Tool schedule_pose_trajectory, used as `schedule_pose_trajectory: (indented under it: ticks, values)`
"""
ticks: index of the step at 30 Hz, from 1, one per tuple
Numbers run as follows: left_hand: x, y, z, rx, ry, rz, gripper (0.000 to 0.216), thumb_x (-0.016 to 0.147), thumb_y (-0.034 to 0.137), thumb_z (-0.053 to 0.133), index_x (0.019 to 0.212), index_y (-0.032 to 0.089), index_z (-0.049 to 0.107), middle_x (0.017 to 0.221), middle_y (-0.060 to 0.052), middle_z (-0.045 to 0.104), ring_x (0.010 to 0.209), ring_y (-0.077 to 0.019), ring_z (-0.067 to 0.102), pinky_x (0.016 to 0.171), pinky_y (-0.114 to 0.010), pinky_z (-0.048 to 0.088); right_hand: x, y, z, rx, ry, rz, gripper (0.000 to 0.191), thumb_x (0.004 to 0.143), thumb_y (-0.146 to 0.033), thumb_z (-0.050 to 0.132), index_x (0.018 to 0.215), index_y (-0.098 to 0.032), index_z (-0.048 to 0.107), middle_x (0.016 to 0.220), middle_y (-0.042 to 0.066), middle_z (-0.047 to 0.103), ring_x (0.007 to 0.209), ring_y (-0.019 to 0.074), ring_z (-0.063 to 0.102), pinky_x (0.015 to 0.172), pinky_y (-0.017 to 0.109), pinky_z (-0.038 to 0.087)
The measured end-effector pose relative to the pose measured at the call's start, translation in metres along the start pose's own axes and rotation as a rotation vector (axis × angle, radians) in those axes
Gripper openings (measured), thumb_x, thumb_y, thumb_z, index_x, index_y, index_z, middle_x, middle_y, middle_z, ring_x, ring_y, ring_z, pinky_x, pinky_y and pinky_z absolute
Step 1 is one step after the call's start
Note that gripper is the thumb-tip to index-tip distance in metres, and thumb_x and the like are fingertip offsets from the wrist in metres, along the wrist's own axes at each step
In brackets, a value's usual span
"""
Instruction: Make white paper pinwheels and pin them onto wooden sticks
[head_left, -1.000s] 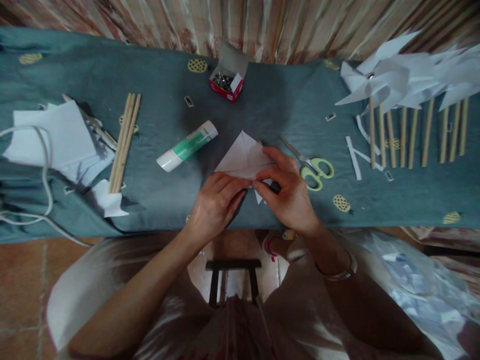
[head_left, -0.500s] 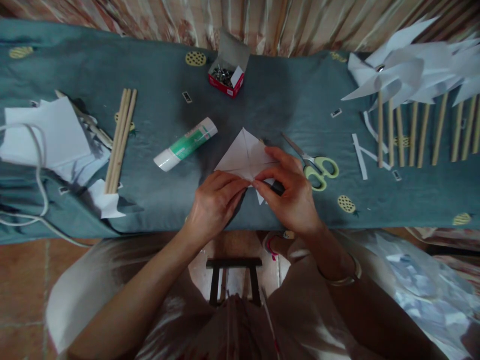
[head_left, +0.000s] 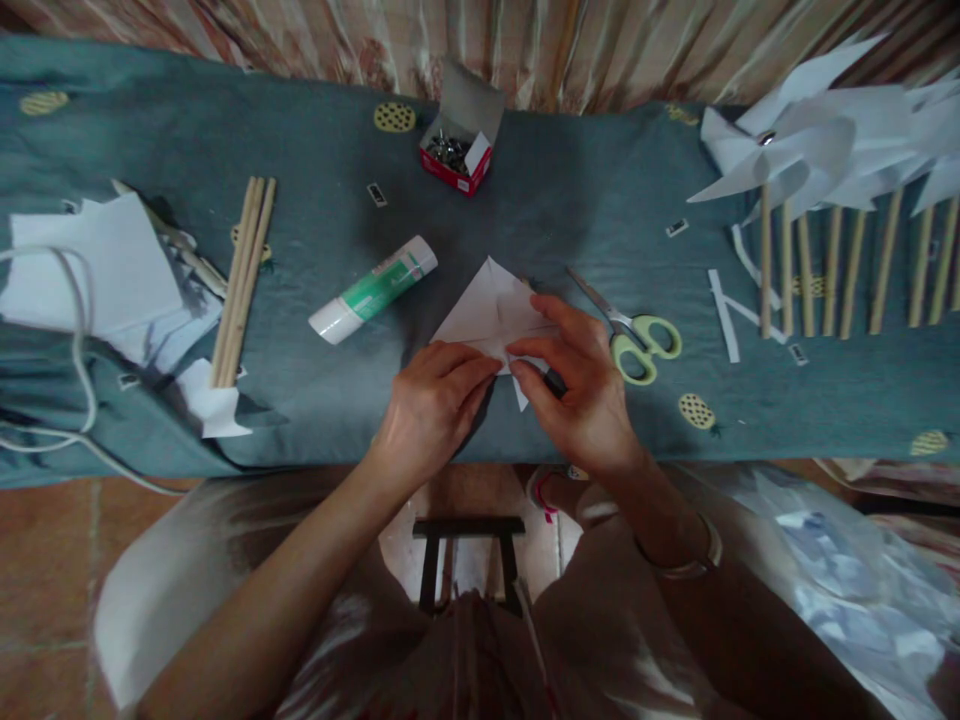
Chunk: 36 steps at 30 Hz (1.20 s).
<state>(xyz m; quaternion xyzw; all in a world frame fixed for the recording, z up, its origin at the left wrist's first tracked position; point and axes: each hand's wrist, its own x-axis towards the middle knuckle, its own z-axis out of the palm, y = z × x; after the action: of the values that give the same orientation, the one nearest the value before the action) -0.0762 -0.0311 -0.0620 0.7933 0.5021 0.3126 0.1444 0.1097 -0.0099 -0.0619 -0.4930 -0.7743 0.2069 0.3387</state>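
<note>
A creased white paper square (head_left: pixel 487 300), one corner pointing away from me, lies under my fingers on the cloth. My left hand (head_left: pixel 439 400) pinches its near edge between thumb and fingers. Opposite it, my right hand (head_left: pixel 581 385) grips the paper's right side, thumb and index fingertips close to its near middle. A narrow paper point sticks out below the right fingers. Left of the paper lies a green and white glue stick (head_left: pixel 375 290). Scissors (head_left: pixel 634 335) with light green handles rest just right of my right hand.
An open red box (head_left: pixel 457 165) of metal pins stands at the back. On the left are wooden sticks (head_left: pixel 244 280), stacked paper sheets (head_left: pixel 90 265) and a white cable (head_left: pixel 79 370). Several paper pinwheels (head_left: pixel 825 140) on sticks lie at the right, near paper strips (head_left: pixel 724 315).
My right thumb and index fingertips have moved slightly apart and away from the left fingertips. The paper stays in nearly the same place.
</note>
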Motion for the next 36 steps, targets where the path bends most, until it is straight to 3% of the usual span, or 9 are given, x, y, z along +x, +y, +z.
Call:
schedule_pose_trajectory:
  ticks: [6, 11, 18, 25, 29, 36]
  values:
    - [0.0, 0.0, -0.001, 0.009, 0.01, 0.015, 0.021, 0.098, 0.02, 0.053, 0.099, 0.014, 0.073, 0.091, -0.008, 0.073, 0.083, -0.0174, 0.068, 0.075, -0.028, 0.057, -0.002, 0.004, 0.004, -0.12, 0.011, -0.163, 0.025, 0.094, -0.015, 0.053, 0.11, -0.024, 0.071, 0.141, 0.01, 0.056, 0.128, 0.0292, 0.053, 0.106, 0.048, 0.05]
    - [0.001, -0.001, -0.001, 0.01, 0.011, 0.03, 0.02, 0.098, 0.019, 0.053, 0.099, 0.013, 0.072, 0.091, -0.008, 0.073, 0.082, -0.0175, 0.068, 0.075, -0.029, 0.056, -0.003, 0.004, 0.008, -0.142, -0.003, -0.143, 0.032, 0.095, -0.014, 0.048, 0.114, -0.03, 0.068, 0.143, 0.006, 0.054, 0.13, 0.0286, 0.051, 0.106, 0.049, 0.049]
    - [0.0, 0.001, -0.001, 0.005, 0.006, 0.026, 0.018, 0.097, 0.018, 0.055, 0.101, 0.013, 0.072, 0.092, -0.008, 0.073, 0.083, -0.0175, 0.067, 0.076, -0.029, 0.056, -0.007, 0.002, 0.013, -0.124, -0.021, -0.108, 0.034, 0.095, -0.012, 0.045, 0.116, -0.027, 0.067, 0.145, 0.008, 0.052, 0.134, 0.0309, 0.048, 0.108, 0.051, 0.045]
    - [-0.002, 0.0, 0.0, -0.002, 0.013, 0.059, 0.016, 0.094, 0.015, 0.058, 0.104, 0.011, 0.071, 0.093, -0.009, 0.071, 0.084, -0.0186, 0.066, 0.076, -0.03, 0.057, -0.009, -0.002, 0.021, -0.21, 0.031, -0.167, 0.034, 0.098, -0.013, 0.04, 0.121, -0.028, 0.061, 0.14, 0.007, 0.056, 0.132, 0.0245, 0.05, 0.109, 0.049, 0.044]
    - [-0.003, -0.001, 0.002, -0.002, 0.011, 0.037, 0.017, 0.094, 0.014, 0.057, 0.104, 0.012, 0.07, 0.097, -0.009, 0.069, 0.088, -0.0183, 0.066, 0.078, -0.03, 0.058, -0.011, -0.001, 0.026, -0.206, 0.033, -0.171, 0.035, 0.096, -0.009, 0.04, 0.12, -0.025, 0.061, 0.14, 0.009, 0.056, 0.136, 0.0254, 0.047, 0.11, 0.049, 0.044]
    - [-0.003, -0.003, 0.005, -0.004, 0.024, 0.04, 0.016, 0.095, 0.017, 0.056, 0.102, 0.013, 0.07, 0.097, -0.01, 0.068, 0.088, -0.0192, 0.065, 0.078, -0.032, 0.058, -0.007, 0.0, 0.012, -0.077, -0.009, -0.094, 0.031, 0.095, -0.014, 0.044, 0.119, -0.026, 0.06, 0.146, 0.008, 0.052, 0.143, 0.0249, 0.042, 0.115, 0.048, 0.042]
